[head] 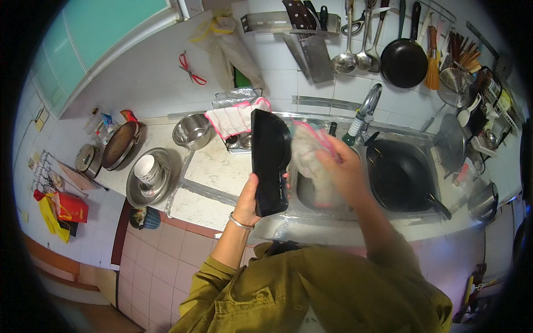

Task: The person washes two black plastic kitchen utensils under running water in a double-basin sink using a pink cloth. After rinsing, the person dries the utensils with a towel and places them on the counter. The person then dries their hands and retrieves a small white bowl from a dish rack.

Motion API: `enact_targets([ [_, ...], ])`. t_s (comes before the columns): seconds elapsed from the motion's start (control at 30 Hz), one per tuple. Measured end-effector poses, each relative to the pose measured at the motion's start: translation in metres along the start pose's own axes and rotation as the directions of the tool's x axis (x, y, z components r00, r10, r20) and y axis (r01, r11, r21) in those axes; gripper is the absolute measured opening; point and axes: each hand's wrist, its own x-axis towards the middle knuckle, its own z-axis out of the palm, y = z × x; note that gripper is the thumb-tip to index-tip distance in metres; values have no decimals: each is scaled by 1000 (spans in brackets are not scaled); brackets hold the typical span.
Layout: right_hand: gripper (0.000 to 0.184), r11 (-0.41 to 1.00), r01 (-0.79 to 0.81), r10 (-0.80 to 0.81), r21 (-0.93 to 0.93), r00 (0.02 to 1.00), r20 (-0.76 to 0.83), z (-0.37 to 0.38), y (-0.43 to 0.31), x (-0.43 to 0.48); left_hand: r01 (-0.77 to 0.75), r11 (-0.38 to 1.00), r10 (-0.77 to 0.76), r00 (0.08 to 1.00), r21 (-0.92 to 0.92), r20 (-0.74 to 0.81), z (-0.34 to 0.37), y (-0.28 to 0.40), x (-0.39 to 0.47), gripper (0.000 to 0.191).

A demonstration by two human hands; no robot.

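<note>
In my left hand (248, 200) is a long black container (268, 162), held upright by its lower part above the counter beside the sink. What kind of container it is I cannot tell. My right hand (343, 166) grips a whitish cloth with a pink edge (310, 154), blurred, just to the right of the black container. The cloth hangs over the left sink basin (306, 191). A second white and pink cloth (235, 118) lies draped over a small rack behind the counter.
A black wok (399, 175) fills the right basin, near the faucet (368, 104). A steel pot (192, 132) and a steel basin with stacked bowls (130, 187) stand to the left. Knives (316, 58), ladles (344, 62) and a frying pan (404, 62) hang on the wall.
</note>
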Motion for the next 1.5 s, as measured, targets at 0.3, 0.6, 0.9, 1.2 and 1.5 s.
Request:
enact_targets([
  [0.3,37,809,419,-255,-411,882,396,41,-4,-39,-306,578,341,933,756,116,4,4,-7,67],
  [0.6,38,937,-341,231,75,766,600,7,28,-52,-121,992,118,992,-41,-53,-11,8,-12,74],
  [0.9,37,356,-606,526,711,759,384,-24,21,-46,-98,976,101,995,-195,6,-4,15,-12,81],
  [1.2,30,996,67,-58,-62,988,141,62,23,-70,-130,848,273,938,513,-214,27,-34,-6,44],
  [1.5,26,465,-385,455,797,876,158,-19,52,-10,-68,977,116,964,201,-238,19,-35,-18,57],
])
